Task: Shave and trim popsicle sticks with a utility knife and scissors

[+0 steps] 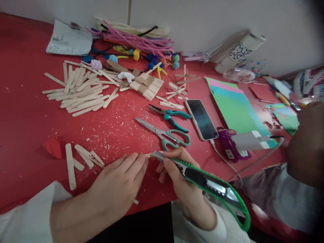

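My right hand (186, 182) is wrapped round a green utility knife (212, 182), its blade end pointing left toward my other hand. My left hand (121, 182) lies low over the red table with its fingers pressed together. From its fingertips pokes the pale end of a wooden craft stick (149, 155), right at the knife's tip; the rest of the stick is hidden. Just beyond my hands lie grey-green scissors (162, 132) and teal-handled pliers (172, 116). Left of my left hand are several loose and cut craft sticks (71, 167) and a crumpled red scrap (53, 147).
Wood shavings litter the red table (25, 118). Farther back are a craft-stick pile (81, 89), pipe cleaners (136, 40) and a stick panel (149, 87). To the right are a phone (201, 118) on a cable, coloured paper (238, 108), a purple box (231, 145) and another person's arm (307, 145).
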`<state>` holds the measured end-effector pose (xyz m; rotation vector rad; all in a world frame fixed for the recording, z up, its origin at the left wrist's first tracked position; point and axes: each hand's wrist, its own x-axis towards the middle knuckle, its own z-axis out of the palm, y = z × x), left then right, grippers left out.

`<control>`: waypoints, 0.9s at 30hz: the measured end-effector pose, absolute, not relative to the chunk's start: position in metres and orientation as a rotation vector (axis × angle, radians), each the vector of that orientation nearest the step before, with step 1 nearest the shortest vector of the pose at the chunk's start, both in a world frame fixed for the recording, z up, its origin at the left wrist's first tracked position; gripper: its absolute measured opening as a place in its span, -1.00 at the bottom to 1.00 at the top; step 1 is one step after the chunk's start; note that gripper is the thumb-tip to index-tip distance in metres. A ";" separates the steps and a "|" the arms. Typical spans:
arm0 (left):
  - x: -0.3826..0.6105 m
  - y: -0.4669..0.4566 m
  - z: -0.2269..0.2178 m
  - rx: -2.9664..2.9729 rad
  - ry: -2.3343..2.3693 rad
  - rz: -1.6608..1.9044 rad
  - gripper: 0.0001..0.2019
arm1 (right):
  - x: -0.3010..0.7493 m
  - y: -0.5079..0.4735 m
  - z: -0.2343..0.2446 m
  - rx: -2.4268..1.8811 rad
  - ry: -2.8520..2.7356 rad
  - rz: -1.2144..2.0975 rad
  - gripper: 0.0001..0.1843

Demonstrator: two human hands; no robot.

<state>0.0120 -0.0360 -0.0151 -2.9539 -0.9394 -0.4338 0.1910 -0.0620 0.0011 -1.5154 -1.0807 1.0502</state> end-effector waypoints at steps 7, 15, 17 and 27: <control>0.012 -0.035 -0.013 -2.963 -0.916 -0.379 -0.61 | 0.193 -0.061 -0.009 -1.315 -0.880 1.192 -0.93; 0.011 -0.034 -0.013 -2.958 -0.918 -0.412 -0.61 | 0.191 -0.069 -0.005 -1.406 -0.983 1.032 -0.96; 0.011 -0.034 -0.013 -2.960 -0.921 -0.412 -0.61 | 0.186 -0.071 -0.004 -1.457 -0.976 0.973 -0.96; 0.012 -0.035 -0.011 -2.986 -0.924 -0.418 -0.62 | 0.178 -0.072 -0.001 -1.600 -1.096 0.822 -0.93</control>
